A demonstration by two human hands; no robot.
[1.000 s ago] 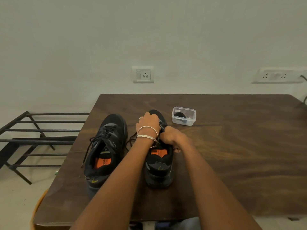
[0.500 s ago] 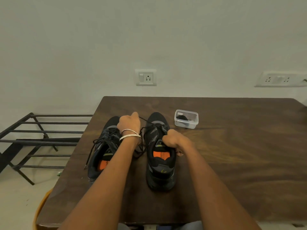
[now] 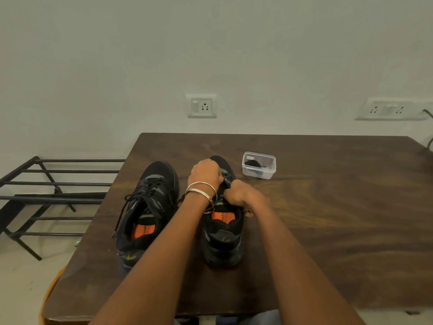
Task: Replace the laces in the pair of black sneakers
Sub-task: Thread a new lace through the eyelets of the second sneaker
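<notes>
The dark wood-grain tabletop (image 3: 328,231) carries two black mesh sneakers with orange insoles. The left sneaker (image 3: 145,207), just beside the right sneaker (image 3: 222,231), keeps its thin black lace (image 3: 121,214), one end trailing loose. Both hands work the right sneaker's eyelets: the bangled left hand (image 3: 205,173) curls over the lacing, the right hand (image 3: 241,195) grips the tongue area, apparently unthreading. Next, I judge, comes pulling that lace free. Beyond the right sneaker's toe sits a clear lidded plastic box (image 3: 259,165) with something dark inside.

Both hands, left hand (image 3: 206,171) and right hand (image 3: 241,195), lie on the right sneaker (image 3: 222,233); the left sneaker (image 3: 150,207) sits left of them, a lidded container (image 3: 259,165) beyond and right, all on the table (image 3: 328,219).
</notes>
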